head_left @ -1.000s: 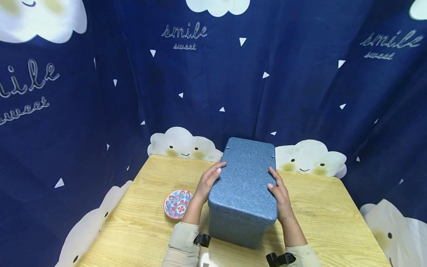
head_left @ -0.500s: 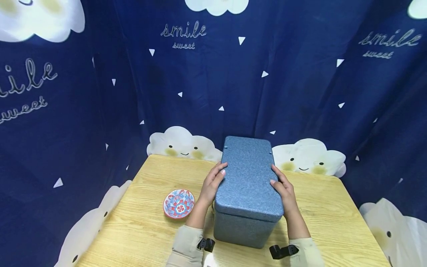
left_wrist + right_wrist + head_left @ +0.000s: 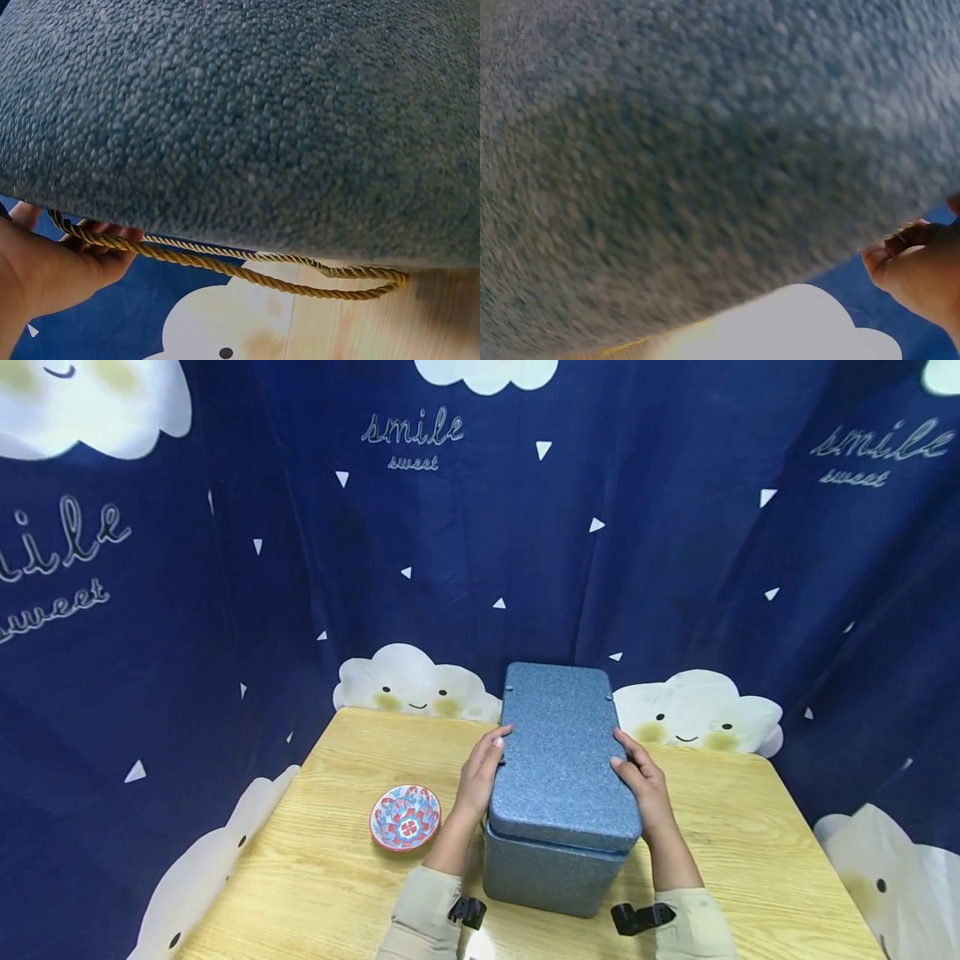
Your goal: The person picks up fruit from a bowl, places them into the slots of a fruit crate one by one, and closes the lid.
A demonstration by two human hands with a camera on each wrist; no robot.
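Note:
A blue-grey speckled foam box [image 3: 551, 877] stands on the table, its matching lid [image 3: 562, 752] on top. At the near end a dark gap shows between lid and box. My left hand [image 3: 477, 777] holds the lid's left edge, thumb along the top and the other fingers at its side. On the opposite edge, my right hand [image 3: 647, 789] grips the lid in the same way. A twisted gold cord [image 3: 225, 270] hangs along the box in the left wrist view, passing by the left fingers. Foam fills most of both wrist views, hiding part of the fingers.
A small red-rimmed patterned bowl [image 3: 406, 817] sits on the wooden table [image 3: 300, 860], left of the box and close to the left forearm. A dark blue curtain [image 3: 450, 543] with clouds hangs behind the table's far edge.
The box and both hands have shifted slightly right in the head view. The gap between lid and box at the near end has widened as the lid rises a little.

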